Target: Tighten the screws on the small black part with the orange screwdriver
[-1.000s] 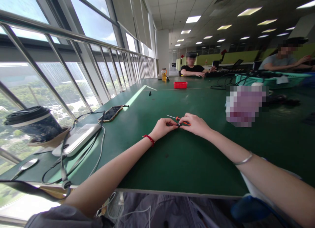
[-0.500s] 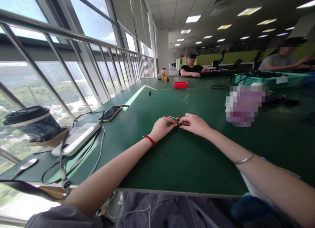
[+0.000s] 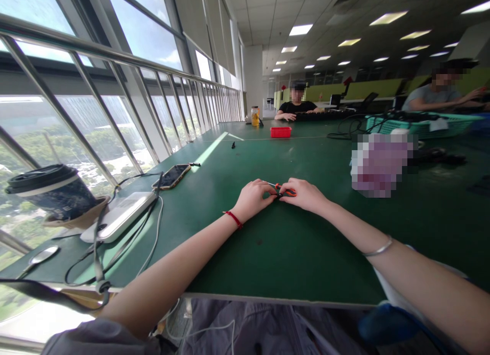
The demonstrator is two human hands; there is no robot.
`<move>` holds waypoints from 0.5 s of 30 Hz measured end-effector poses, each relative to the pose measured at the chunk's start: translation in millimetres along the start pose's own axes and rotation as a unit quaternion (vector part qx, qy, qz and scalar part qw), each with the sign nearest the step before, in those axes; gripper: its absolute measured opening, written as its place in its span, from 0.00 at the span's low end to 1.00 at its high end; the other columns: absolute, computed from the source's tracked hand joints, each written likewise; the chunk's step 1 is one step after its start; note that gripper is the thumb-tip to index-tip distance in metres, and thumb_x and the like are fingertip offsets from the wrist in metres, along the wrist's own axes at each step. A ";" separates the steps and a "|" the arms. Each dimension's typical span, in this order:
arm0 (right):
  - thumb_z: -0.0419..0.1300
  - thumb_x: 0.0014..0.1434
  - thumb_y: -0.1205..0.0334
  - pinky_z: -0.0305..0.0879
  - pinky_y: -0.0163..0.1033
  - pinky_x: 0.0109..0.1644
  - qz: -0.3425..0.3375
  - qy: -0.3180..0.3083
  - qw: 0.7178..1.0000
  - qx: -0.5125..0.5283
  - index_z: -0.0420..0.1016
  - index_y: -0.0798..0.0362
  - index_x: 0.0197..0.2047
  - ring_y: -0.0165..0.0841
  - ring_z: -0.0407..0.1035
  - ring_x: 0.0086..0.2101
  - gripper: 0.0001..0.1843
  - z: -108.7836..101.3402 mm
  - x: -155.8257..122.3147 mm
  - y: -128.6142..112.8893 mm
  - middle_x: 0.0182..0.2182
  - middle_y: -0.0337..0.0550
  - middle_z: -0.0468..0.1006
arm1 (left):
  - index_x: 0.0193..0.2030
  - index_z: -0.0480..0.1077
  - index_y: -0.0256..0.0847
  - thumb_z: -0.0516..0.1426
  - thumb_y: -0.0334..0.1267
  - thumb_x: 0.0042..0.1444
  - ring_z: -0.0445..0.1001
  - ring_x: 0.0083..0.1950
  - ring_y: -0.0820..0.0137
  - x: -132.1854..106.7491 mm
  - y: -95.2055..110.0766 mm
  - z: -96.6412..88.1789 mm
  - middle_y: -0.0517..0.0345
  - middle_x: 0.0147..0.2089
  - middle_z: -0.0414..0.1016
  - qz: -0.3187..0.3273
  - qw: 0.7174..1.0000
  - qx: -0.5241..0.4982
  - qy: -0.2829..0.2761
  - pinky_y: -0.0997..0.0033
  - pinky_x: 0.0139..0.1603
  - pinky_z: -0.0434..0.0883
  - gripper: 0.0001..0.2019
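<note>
My left hand [image 3: 252, 194] is closed, its thumb and fingertips pinching a small black piece [image 3: 279, 195] low over the table. From the other side my right hand [image 3: 302, 193] pinches that same piece, so the fingertips of both hands almost meet. A screwdriver [image 3: 291, 192] with an orange and black handle shows at my right fingers, its thin metal shaft pointing left behind my left fingers. Whether the right hand also grips the screwdriver or it just lies behind, I cannot tell. Fingers hide most of the black piece.
The green table [image 3: 237, 258] carries a phone [image 3: 172, 176], a white device [image 3: 120, 218] with cables and a lidded cup [image 3: 55, 194] at left. Further back are a red tray [image 3: 280, 133], a jar [image 3: 254, 117] and a teal basket [image 3: 424, 125]. Two people sit beyond.
My left fingers have shifted slightly and cover more of the screwdriver's shaft. My right hand is nearly still. The person across the table has moved their arms leftward.
</note>
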State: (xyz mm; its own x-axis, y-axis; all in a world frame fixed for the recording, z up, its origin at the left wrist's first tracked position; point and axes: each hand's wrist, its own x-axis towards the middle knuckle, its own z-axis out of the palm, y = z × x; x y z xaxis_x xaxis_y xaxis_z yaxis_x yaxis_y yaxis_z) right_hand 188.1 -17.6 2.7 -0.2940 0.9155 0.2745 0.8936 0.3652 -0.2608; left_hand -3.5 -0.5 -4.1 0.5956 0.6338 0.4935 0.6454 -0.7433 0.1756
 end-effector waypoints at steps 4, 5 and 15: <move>0.60 0.54 0.54 0.56 0.34 0.31 0.003 -0.002 1.000 0.005 0.77 0.45 0.37 0.33 0.68 0.36 0.08 -0.1 0.0 -0.5 0.36 0.39 0.72 | 0.35 0.76 0.43 0.57 0.37 0.55 0.73 0.43 0.68 -0.6 -1.7 1.5 0.60 0.42 0.79 -0.014 0.999 -0.027 0.010 0.69 0.46 0.70 0.06; 0.60 0.54 0.54 0.56 0.34 0.31 0.004 -0.003 1.000 0.005 0.77 0.44 0.36 0.33 0.68 0.36 0.08 0.1 0.1 -0.6 0.36 0.39 0.72 | 0.34 0.76 0.43 0.57 0.36 0.55 0.73 0.43 0.68 -0.6 -2.0 1.8 0.61 0.42 0.79 -0.016 0.999 -0.033 0.011 0.69 0.46 0.70 0.06; 0.59 0.50 0.62 0.61 0.37 0.35 0.018 0.037 0.997 0.059 0.72 0.47 0.44 0.36 0.70 0.38 0.16 -6.2 -0.5 3.2 0.43 0.42 0.74 | 0.34 0.75 0.40 0.56 0.36 0.54 0.71 0.41 0.66 1.6 -0.2 -1.1 0.57 0.36 0.78 0.006 1.000 0.024 -0.015 0.69 0.41 0.70 0.06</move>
State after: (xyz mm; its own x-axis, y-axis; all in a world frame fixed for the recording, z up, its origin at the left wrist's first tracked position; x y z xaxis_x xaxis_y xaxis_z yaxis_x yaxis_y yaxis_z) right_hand 193.2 -18.0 7.4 -0.2332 0.9151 0.3290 0.8553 0.3540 -0.3783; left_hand -3.2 0.4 -2.4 0.6173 0.6309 0.4700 0.6594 -0.7408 0.1283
